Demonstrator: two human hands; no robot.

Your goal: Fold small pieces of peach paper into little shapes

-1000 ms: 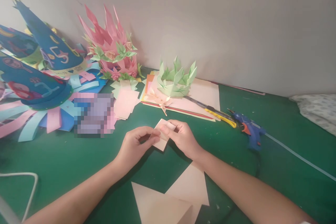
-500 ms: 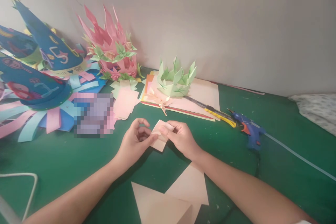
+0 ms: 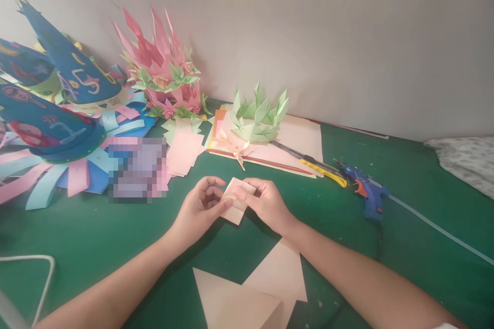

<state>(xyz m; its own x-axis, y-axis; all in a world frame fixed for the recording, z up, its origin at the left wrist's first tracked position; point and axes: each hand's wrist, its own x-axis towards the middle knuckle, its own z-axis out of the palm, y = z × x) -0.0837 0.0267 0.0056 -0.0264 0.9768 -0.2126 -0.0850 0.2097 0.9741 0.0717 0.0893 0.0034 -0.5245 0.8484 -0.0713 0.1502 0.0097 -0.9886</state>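
Observation:
A small piece of pale pink folded paper (image 3: 236, 214) is pinched between my two hands above the green table. My left hand (image 3: 200, 205) grips its left edge with thumb and fingers, the other fingers curled. On the right side, my right hand (image 3: 268, 201) has its thumb pressed flat on the paper's upper face and its fingers behind. Nearer to me lie loose pale pink paper sheets (image 3: 235, 295), overlapping on the table. Beyond my hands, a peach folded paper flower (image 3: 240, 151) rests at the edge of a paper stack.
A green paper crown (image 3: 258, 126) stands on the paper stack (image 3: 304, 139), beside a yellow utility knife (image 3: 328, 172). A blue glue gun (image 3: 370, 195) lies to the right. Pink paper crowns (image 3: 165, 82), blue cone hats (image 3: 62, 123) and pink squares (image 3: 184, 151) occupy the left.
Both hands keep their hold on the folded paper. The paper and the fingers have shifted only very slightly; everything else stays put.

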